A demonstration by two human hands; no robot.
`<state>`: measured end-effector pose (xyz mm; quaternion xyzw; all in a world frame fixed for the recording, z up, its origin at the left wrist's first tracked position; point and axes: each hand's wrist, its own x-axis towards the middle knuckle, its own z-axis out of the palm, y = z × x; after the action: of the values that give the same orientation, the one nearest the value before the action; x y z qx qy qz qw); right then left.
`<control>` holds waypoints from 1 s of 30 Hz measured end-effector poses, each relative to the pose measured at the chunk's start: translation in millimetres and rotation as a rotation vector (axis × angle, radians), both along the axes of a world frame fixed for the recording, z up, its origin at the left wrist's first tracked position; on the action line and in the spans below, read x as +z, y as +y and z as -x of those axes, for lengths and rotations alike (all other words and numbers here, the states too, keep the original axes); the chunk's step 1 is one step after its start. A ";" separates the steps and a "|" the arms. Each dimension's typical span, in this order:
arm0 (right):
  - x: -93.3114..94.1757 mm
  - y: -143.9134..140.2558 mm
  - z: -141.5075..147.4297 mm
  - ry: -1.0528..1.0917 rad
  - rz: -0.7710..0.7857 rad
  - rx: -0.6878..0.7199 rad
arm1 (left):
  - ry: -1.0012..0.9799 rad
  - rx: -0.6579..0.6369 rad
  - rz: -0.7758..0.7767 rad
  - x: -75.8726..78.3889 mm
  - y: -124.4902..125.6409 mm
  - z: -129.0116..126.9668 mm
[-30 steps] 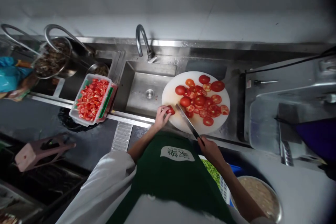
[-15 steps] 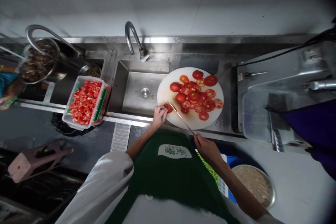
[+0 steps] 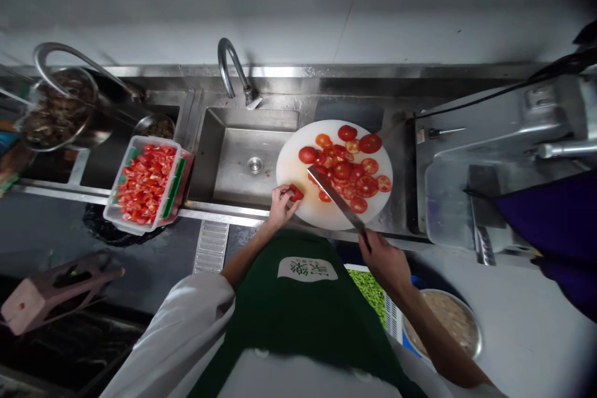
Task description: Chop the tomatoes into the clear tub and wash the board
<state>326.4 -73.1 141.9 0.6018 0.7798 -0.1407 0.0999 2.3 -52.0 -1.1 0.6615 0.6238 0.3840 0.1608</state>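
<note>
Head view: left hand (image 3: 280, 204) pinching tomato piece (image 3: 295, 193) at near-left edge of round cutting board (image 3: 298, 165); right hand (image 3: 385, 261) gripping knife (image 3: 336, 198), blade over tomato slices (image 3: 352, 165).

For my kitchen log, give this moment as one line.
left hand: holds tomato piece | right hand: grips knife | on: white cutting board

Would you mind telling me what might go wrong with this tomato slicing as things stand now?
1. The left hand pinches a small red tomato piece close to the long steel knife in the right hand; fingertips could get nicked.
2. The round white cutting board overhangs the steel sink; it might tip or slide.
3. The red tomato slices crowd the board, so some could roll off.
</note>
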 end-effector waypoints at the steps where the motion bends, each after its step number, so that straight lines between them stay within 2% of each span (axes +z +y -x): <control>1: 2.6 3.4 -3.5 -0.038 -0.036 -0.021 | -0.004 -0.010 -0.001 0.7 1.4 -0.8; 5: 8.5 12.7 -18.8 -0.135 -0.087 -0.061 | 0.033 -0.118 -0.014 7.3 12.3 -5.6; 9: 4.0 10.2 -34.1 -0.162 -0.140 -0.111 | 0.116 -0.286 -0.034 26.3 28.0 -18.3; 12: 1.5 7.1 -39.6 -0.162 -0.161 -0.137 | 0.082 -0.321 -0.091 47.1 42.9 -43.4; 16: 5.8 3.5 -45.2 -0.146 -0.156 -0.155 | 0.181 -0.544 -0.079 68.9 71.4 -82.2; 18: 8.8 -3.1 -54.9 -0.149 -0.175 -0.187 | 0.239 -0.588 -0.025 73.5 87.5 -83.7; 19: 9.7 -8.3 -62.0 -0.155 -0.190 -0.210 | 0.248 -0.568 -0.002 74.3 94.5 -77.5; 22: 7.7 -29.5 -85.7 -0.162 -0.205 -0.276 | 0.174 -0.396 0.010 70.3 104.8 -41.6; 24: 2.3 -43.2 -95.6 -0.115 -0.180 -0.316 | 0.083 -0.306 -0.015 61.8 99.6 -18.0; 27: -9.0 -54.6 -92.0 0.014 -0.137 -0.370 | 0.013 -0.340 -0.005 41.2 76.6 -3.4; 30: -17.5 -54.0 -69.2 0.122 -0.067 -0.351 | 0.007 -0.334 0.075 21.2 49.9 -8.1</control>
<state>395.5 -127.1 124.4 0.7219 0.6718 -0.1661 0.0060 10.4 -2.1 20.1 0.7508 0.5198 0.3261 0.2446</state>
